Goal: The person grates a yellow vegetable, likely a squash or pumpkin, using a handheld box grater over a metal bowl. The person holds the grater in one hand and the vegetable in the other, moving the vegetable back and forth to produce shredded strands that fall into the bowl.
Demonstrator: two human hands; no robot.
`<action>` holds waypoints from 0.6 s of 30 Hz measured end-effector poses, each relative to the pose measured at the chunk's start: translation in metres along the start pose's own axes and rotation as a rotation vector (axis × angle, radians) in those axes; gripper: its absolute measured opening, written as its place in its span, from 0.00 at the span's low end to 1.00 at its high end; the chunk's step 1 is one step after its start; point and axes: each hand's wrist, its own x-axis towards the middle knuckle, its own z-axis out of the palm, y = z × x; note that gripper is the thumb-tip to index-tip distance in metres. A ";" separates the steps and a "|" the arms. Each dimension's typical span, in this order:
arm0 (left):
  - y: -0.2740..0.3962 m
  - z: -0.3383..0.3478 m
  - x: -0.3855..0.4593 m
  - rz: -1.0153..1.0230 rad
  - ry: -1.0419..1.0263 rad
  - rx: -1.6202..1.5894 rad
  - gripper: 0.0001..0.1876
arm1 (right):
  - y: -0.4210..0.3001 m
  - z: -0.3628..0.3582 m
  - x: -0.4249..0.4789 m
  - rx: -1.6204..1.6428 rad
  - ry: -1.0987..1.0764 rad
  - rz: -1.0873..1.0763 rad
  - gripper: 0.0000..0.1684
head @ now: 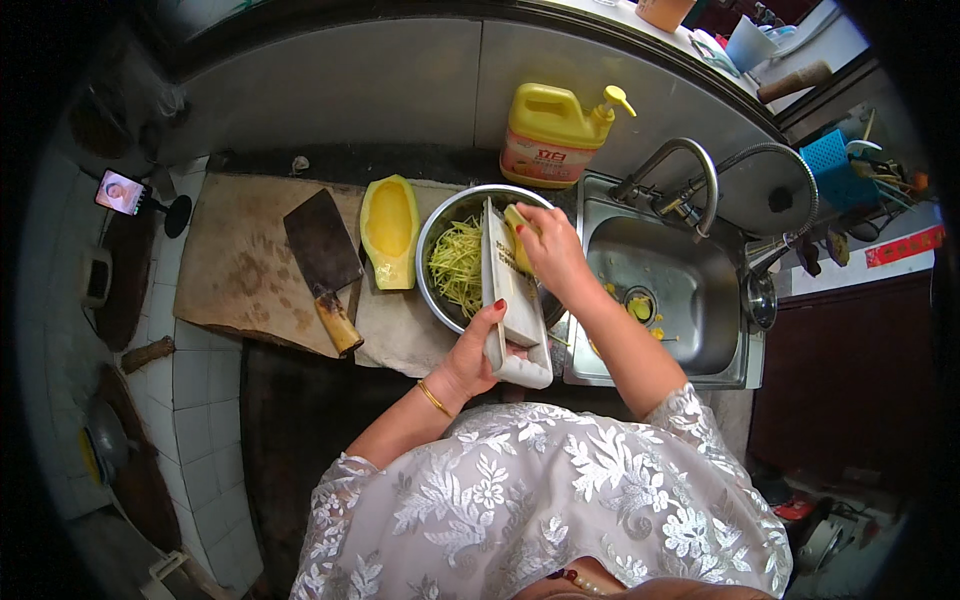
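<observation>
My left hand [474, 349] grips the near end of a white plastic grater [520, 311], which slants over a steel bowl [430, 290]. In my right hand [553, 251] is a yellow-green piece of squash or similar fruit [516, 225], pressed against the grater's far part. Thin pale green shreds [455, 262] fill the left side of the bowl; the grater hides much of the rest. Left of the bowl lies a hollowed half [390, 232] of the same kind of fruit, cut face up.
A cleaver [324, 240] rests on a wooden board [225, 255], its handle towards me. Right of the bowl is a steel sink [675, 300] with scraps near the drain and a faucet [709, 172]. Behind stands a yellow detergent jug [551, 142]. A phone [120, 192] on a stand is far left.
</observation>
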 end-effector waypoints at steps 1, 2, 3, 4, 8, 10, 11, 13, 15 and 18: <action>0.000 0.002 -0.001 -0.008 -0.011 -0.009 0.34 | 0.002 0.001 -0.001 0.007 -0.005 0.003 0.20; 0.002 0.002 0.001 0.011 0.008 0.015 0.34 | 0.003 0.002 -0.002 0.013 -0.010 0.006 0.20; 0.007 -0.002 0.002 0.039 0.033 0.034 0.35 | -0.004 0.001 -0.003 0.024 -0.025 0.003 0.20; 0.012 -0.006 0.002 0.073 0.062 0.049 0.36 | -0.017 -0.006 -0.018 -0.058 -0.062 -0.245 0.21; 0.023 -0.011 0.005 0.076 0.072 0.111 0.36 | -0.055 -0.027 -0.058 0.032 -0.190 -0.023 0.22; 0.014 -0.003 -0.002 -0.027 0.008 -0.003 0.33 | -0.027 -0.011 -0.035 0.025 -0.105 0.000 0.21; 0.002 0.001 0.001 0.004 -0.019 -0.012 0.36 | -0.011 -0.004 -0.016 -0.046 -0.056 0.027 0.20; 0.002 0.011 -0.005 -0.056 -0.070 0.047 0.37 | 0.010 -0.003 0.013 -0.077 0.000 0.070 0.20; 0.007 0.008 -0.001 0.031 -0.013 0.021 0.35 | -0.005 -0.005 0.002 -0.017 -0.059 0.029 0.20; 0.027 -0.003 0.006 0.091 0.088 0.021 0.33 | -0.045 -0.018 -0.045 0.049 -0.173 -0.027 0.21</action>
